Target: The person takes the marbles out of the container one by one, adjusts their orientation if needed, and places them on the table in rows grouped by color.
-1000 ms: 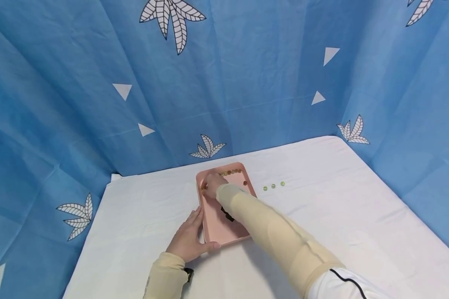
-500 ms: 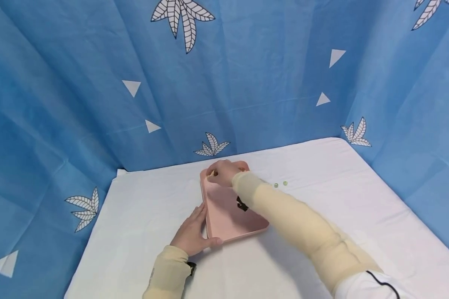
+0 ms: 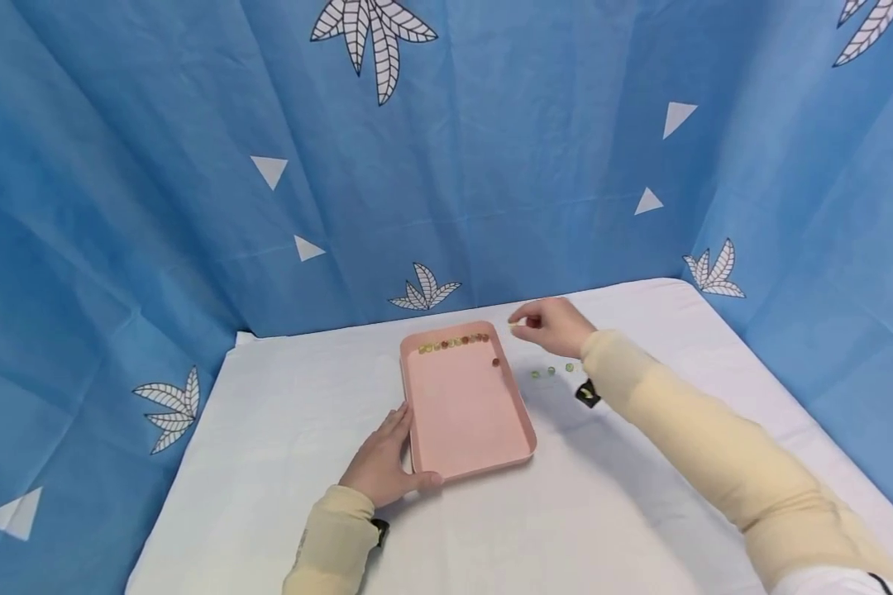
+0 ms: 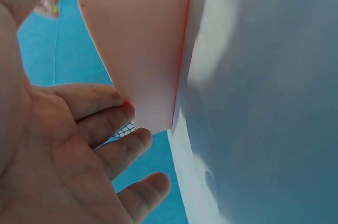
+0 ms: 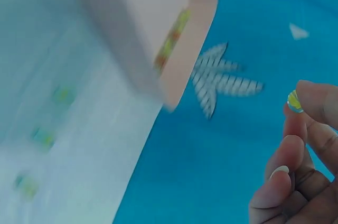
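Note:
My left hand (image 3: 382, 469) rests against a pink tray (image 3: 469, 471), fingers along its left side and thumb at the near rim. In the left wrist view its fingers are extended, the fingertips (image 4: 141, 138) right at the tray wall. My right hand (image 3: 558, 326) is raised past the tray's far right corner. Between its thumb and finger it pinches a clear glass marble (image 5: 295, 101) with a yellow core. Inside the tray, a row of marbles (image 3: 454, 342), yellow-green and brownish red, lines the far wall. A lone brown marble (image 3: 495, 362) lies by the right wall.
Three green marbles (image 3: 551, 371) lie spaced out on the white tablecloth (image 3: 603, 479), right of the tray. A blue patterned curtain (image 3: 491, 207) hangs behind the table and along both sides.
My right hand has gone from the tray's left wall to its far left corner, then out past the right side, holding a marble. The left hand stays at the tray.

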Tool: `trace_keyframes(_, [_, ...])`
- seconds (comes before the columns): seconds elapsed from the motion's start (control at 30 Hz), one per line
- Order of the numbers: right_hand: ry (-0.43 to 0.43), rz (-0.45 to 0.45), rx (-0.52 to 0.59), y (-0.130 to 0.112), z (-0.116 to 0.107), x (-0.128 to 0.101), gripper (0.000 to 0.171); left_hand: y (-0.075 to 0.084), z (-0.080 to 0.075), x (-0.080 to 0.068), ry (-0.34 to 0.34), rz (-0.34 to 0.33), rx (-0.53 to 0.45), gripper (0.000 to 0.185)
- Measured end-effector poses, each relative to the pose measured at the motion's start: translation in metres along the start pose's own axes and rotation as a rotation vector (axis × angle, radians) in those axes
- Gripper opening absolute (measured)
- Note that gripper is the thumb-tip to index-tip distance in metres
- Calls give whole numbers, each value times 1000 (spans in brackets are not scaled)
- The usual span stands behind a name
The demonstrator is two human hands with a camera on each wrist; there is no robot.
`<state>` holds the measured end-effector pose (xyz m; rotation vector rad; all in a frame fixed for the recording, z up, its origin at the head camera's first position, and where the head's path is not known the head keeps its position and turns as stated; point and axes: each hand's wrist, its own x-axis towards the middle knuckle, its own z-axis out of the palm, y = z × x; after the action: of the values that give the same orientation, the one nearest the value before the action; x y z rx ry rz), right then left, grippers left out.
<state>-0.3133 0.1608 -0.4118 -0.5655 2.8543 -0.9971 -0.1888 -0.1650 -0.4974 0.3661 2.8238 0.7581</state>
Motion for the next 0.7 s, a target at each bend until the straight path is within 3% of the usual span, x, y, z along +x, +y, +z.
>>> trace_keyframes(0.37, [34,98,-13,62,-23,-35,25,0,0,-3,-6,-11,3,123])
trace_keyframes(0.7, [10,133,-44,97,-21,-49,26,2,-2,0,2,5,10,122])
